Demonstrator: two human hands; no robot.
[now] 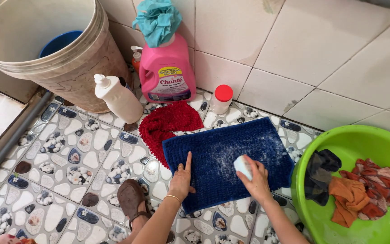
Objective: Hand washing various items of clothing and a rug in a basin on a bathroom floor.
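Blue shaggy mat (224,158): rectangular, deep-pile chenille, lying flat on the pebble-patterned floor tiles (68,153); its long axis runs from my lower left up toward the green basin (339,149), the far right corner a little higher in view; white soap streaks cross the pile

My right hand (256,178): fingers curled around a pale bar of soap (242,166), pressed onto the mat near its front edge

My left hand (181,180): spread flat on the mat's near-left corner, forefinger stretched out, holding nothing; a thin bangle sits at the wrist

Red mat (168,124): same shaggy texture, crumpled, touching the blue mat's back-left corner

Pink detergent jug (165,68): squarish plastic with a handle, against the wall tiles, a yellow-and-white label on its front, a teal cloth (158,20) bunched on its cap

White squeeze bottle (119,97): tilted, nozzle top, just left of the jug

Small clear jar with red lid (222,99): upright, right of the jug

Beige bucket (75,63): large, round, worn, at back left

Green basin, right: round plastic, containing dark, orange and patterned red cloths (362,187)

Brown sandal (131,199): on my foot, just left of the mat
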